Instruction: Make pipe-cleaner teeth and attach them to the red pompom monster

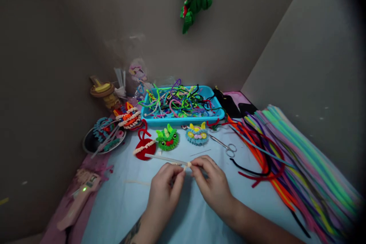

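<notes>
Pinching one cream pipe cleaner (pixel 166 159), left hand (pixel 164 190) and right hand (pixel 211 185), open blue cloth (pixel 128 206) around, scissors (pixel 225 145) near.

A tray (pixel 183 121) of pipe cleaners (pixel 178 101) sits at the table's (pixel 120 206) back, three figures (pixel 167 139) before it, scissors (pixel 227 146) to their right, a bowl (pixel 90 145) left. In front, left hand (pixel 164 192) and right hand (pixel 213 185) meet on a stick (pixel 167 159).

Two hands (pixel 164 192) (pixel 211 185), one white pipe cleaner (pixel 166 158). At twelve o'clock of them: three fuzzy figures (pixel 145 148) (pixel 167 139) (pixel 197 135) in a row, one pair of scissors (pixel 225 145), one tray (pixel 183 121).
</notes>
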`<state>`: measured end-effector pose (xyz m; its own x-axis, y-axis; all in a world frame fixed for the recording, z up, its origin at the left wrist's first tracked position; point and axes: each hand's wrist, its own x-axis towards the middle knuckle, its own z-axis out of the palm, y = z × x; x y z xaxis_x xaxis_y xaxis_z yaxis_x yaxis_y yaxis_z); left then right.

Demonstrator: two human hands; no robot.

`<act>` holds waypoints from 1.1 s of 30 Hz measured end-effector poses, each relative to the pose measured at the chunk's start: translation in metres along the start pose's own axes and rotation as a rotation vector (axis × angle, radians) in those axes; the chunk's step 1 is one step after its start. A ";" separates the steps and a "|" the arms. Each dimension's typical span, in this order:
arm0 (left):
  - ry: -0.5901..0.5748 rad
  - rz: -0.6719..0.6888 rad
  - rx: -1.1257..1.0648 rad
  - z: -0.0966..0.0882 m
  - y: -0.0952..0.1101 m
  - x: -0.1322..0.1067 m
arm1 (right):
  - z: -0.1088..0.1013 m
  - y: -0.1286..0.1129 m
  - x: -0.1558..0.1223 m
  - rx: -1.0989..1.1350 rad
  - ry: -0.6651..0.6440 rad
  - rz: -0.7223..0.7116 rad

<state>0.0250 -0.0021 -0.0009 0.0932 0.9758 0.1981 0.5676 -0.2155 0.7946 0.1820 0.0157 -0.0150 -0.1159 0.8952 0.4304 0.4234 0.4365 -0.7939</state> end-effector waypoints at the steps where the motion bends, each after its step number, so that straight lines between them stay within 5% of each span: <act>1: -0.005 -0.008 0.004 0.000 -0.001 0.000 | 0.000 0.000 0.000 -0.015 0.000 -0.021; 17: -0.054 -0.068 0.053 -0.004 0.002 0.003 | -0.002 -0.001 0.004 -0.384 -0.153 -0.298; 27: -0.026 0.281 0.576 -0.004 -0.007 0.000 | -0.004 0.005 0.009 -0.474 -0.233 -0.338; 33: -0.014 0.326 0.529 -0.012 -0.003 0.008 | -0.006 0.003 0.009 -0.399 -0.259 -0.319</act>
<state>0.0143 0.0064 0.0050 0.3389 0.8642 0.3719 0.8362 -0.4579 0.3019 0.1870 0.0248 -0.0106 -0.4883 0.7397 0.4630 0.6322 0.6656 -0.3967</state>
